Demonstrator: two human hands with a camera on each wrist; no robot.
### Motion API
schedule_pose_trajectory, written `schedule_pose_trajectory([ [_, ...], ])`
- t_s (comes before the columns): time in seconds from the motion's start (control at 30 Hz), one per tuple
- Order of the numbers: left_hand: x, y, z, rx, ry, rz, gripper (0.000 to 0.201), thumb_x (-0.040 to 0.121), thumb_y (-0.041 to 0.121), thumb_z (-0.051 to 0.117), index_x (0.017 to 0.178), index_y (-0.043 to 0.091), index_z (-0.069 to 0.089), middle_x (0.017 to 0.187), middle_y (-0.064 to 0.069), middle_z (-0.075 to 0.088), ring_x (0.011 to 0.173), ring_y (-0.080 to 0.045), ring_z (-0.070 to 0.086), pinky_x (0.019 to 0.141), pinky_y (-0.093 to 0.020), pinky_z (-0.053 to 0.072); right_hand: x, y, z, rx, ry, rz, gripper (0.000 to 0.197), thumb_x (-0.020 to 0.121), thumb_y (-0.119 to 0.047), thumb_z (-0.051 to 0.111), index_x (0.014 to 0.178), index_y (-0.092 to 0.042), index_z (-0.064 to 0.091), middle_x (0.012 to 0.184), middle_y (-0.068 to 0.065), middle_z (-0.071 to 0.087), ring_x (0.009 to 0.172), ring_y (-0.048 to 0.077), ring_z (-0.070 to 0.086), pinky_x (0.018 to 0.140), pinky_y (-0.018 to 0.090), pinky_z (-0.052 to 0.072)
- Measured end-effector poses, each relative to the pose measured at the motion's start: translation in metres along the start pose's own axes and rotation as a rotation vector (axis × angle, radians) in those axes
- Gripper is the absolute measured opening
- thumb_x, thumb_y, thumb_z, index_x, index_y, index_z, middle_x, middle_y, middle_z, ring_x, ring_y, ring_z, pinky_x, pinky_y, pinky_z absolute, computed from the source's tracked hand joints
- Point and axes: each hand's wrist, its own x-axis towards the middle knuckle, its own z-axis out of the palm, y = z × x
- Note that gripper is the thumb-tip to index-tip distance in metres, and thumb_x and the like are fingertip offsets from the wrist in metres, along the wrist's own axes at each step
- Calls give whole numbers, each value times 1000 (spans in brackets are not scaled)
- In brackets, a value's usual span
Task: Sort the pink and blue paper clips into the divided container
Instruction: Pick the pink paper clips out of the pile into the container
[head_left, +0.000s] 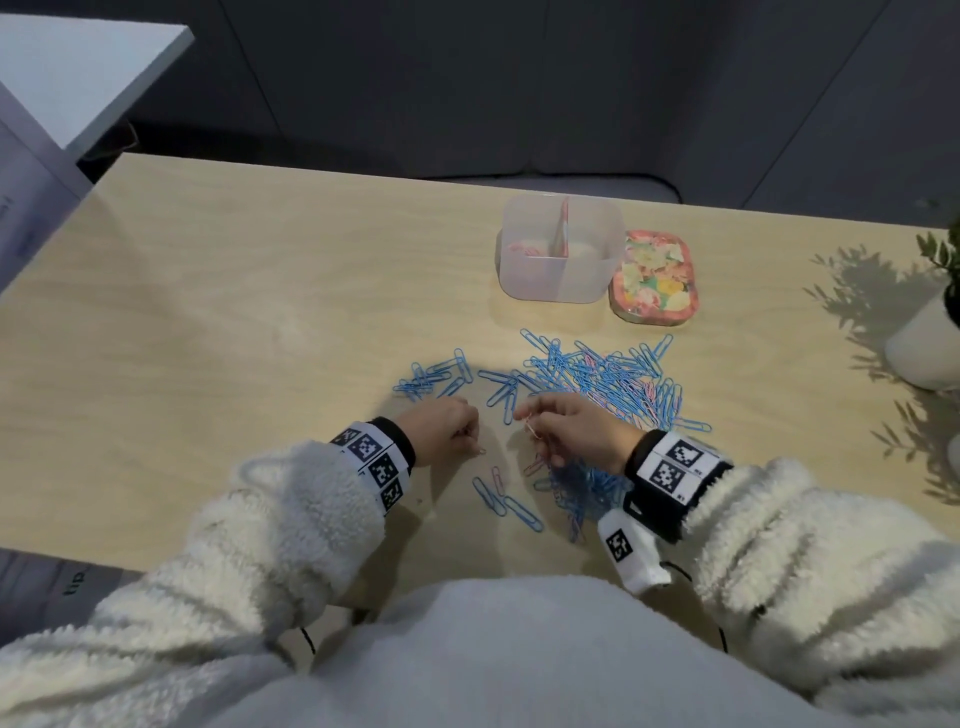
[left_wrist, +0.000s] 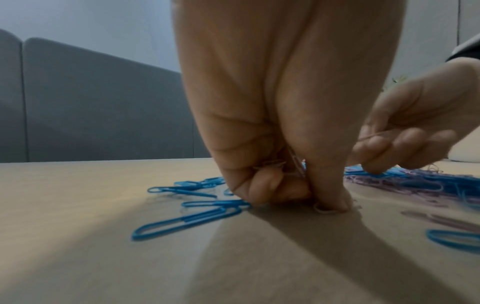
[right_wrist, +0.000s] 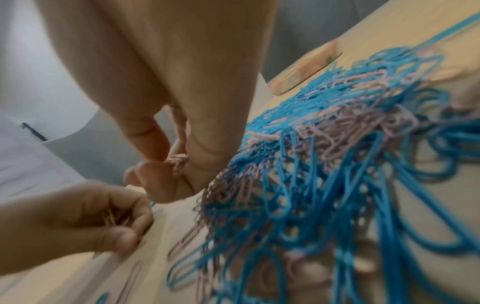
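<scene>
Two hands (pinching pink clips)

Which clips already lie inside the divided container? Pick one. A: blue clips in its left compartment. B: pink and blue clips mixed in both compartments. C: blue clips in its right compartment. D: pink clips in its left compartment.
D: in the head view, the divided container shows pink clips left of its divider, and no blue inside.

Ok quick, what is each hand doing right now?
Left hand: fingers curled, pinching small pink wire paper clips against the table.
Right hand: fingers curled, pinching a bunch of pink clips.
</scene>
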Motion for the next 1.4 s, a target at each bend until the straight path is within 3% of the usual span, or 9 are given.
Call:
schedule_pose_trajectory([
  [0.13, -1, 1, -6, -9, -21, -16, 24, 95, 25, 48, 105, 6, 57, 113, -12, 57, 102, -25, 53, 78, -26, 36, 2, 0, 14, -256, 71, -32, 23, 89, -11, 46, 67, -10, 55, 64, 6, 52, 45, 11, 51, 40, 20, 35],
  [0.33, 11, 1, -41, -64, 49, -20, 21, 93, 24, 52, 98, 4, 59, 103, -11, 62, 85, -17, 49, 74, -26, 37, 5, 2, 37, -993, 23, -102, 16, 79, -24, 63, 86, -10, 67, 93, 8, 68, 88, 24, 64, 74, 31, 48],
  [0.53, 47, 22, -112, -130, 281, -20, 17, 89, 17, 56, 95, 3, 63, 88, -3, 56, 83, -16, 49, 75, -23, 35, 7, -3, 43, -996, 5, 4, 20, 72, -15, 66, 85, 0, 66, 90, 18, 68, 89, 30, 66, 71, 33, 52],
  [0.63, 74, 34, -143, -90, 388, -40, 9, 88, 12, 52, 83, 10, 58, 84, -8, 55, 83, -24, 54, 73, -26, 38, 4, -8, 45, -1059, 59, 2, 13, 75, -12, 59, 70, -5, 49, 83, 18, 58, 81, 33, 61, 66, 32, 46],
  [0.73, 101, 42, -160, -74, 462, -119, 14, 89, 9, 47, 91, 3, 60, 99, -17, 63, 100, -35, 60, 82, -36, 46, 6, -6, 44, -1086, 38, -7, 6, 80, -8, 54, 81, -4, 50, 97, 20, 60, 94, 36, 60, 74, 37, 47],
  [0.83, 121, 47, -164, -49, 487, -197, 24, 90, 7, 43, 104, -5, 59, 114, -22, 62, 105, -39, 58, 87, -40, 46, 8, -1, 41, -1020, 35, 19, 21, 77, -12, 54, 62, -11, 39, 83, 18, 56, 85, 33, 60, 68, 33, 44],
  [1.0, 139, 38, -160, -61, 440, -143, 26, 89, 16, 54, 111, 4, 58, 118, -16, 62, 108, -36, 58, 91, -38, 46, 3, -29, 14, -952, 9, -33, 12, 79, -14, 56, 75, -3, 61, 88, 18, 67, 81, 27, 61, 69, 31, 46],
  [1.23, 113, 30, -153, -161, 614, 13, 26, 90, 6, 44, 109, 8, 62, 118, -13, 61, 111, -30, 54, 95, -33, 39, 46, -124, -64, -849, 384, -210, 27, 82, -10, 53, 60, -17, 38, 61, -1, 42, 56, 15, 38, 53, 29, 28],
  [1.4, 78, 23, -104, -147, 661, 45, 21, 85, 3, 48, 95, 9, 66, 103, -13, 64, 100, -31, 54, 87, -37, 41, 87, -156, -76, -864, 507, -337, 8, 80, -5, 48, 79, -12, 51, 82, 7, 58, 83, 27, 55, 75, 34, 43],
])
